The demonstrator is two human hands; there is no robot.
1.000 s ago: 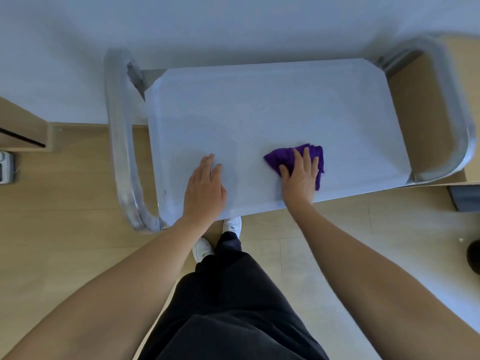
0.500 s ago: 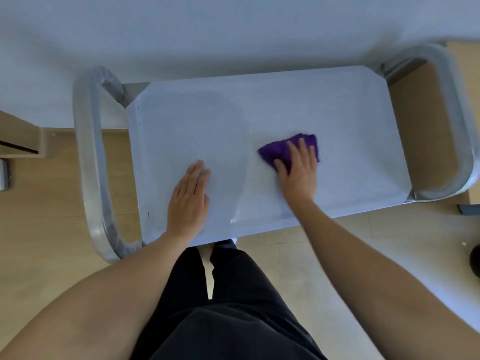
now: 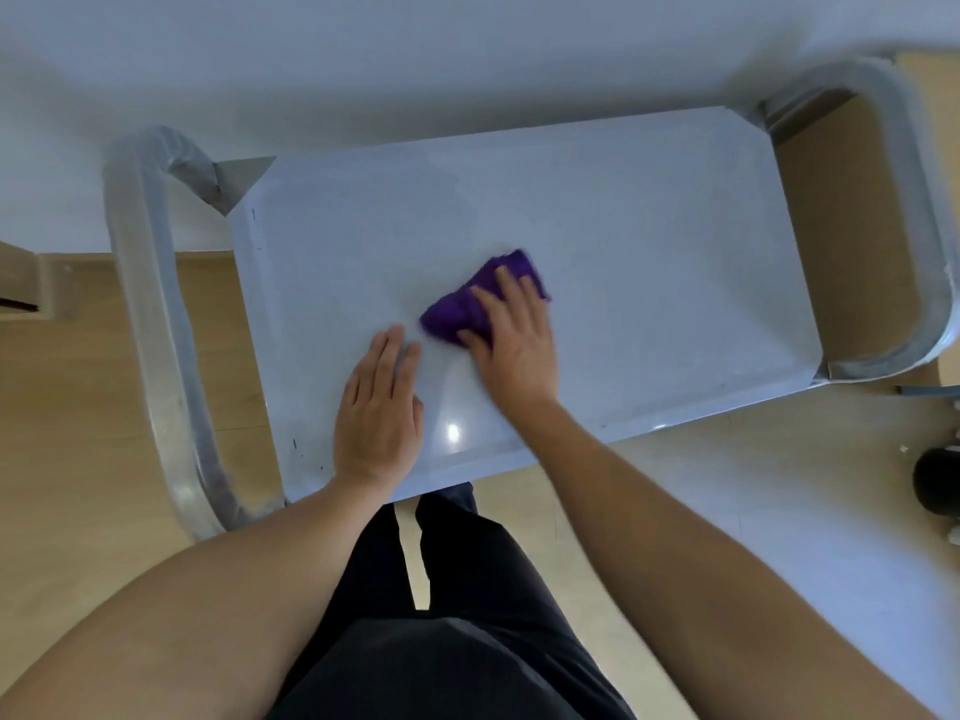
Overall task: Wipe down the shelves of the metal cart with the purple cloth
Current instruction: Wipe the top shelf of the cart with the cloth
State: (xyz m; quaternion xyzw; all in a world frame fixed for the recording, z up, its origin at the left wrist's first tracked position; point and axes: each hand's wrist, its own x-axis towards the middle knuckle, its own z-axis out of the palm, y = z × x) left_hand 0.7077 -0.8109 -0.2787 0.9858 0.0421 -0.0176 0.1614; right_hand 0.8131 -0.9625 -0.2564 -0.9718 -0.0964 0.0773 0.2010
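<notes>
Centrally, right hand [image 3: 511, 337] on purple cloth [image 3: 457, 311], shelf [image 3: 649, 226] edges well apart

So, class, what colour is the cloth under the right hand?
The cloth is plain purple; the head view shows it.

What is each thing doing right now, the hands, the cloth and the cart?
left hand: flat on the top shelf, holding nothing.
right hand: fingers flat, pressing the purple cloth.
purple cloth: bunched, on the shelf under the fingers.
cart: upright, beside the wall.
</notes>
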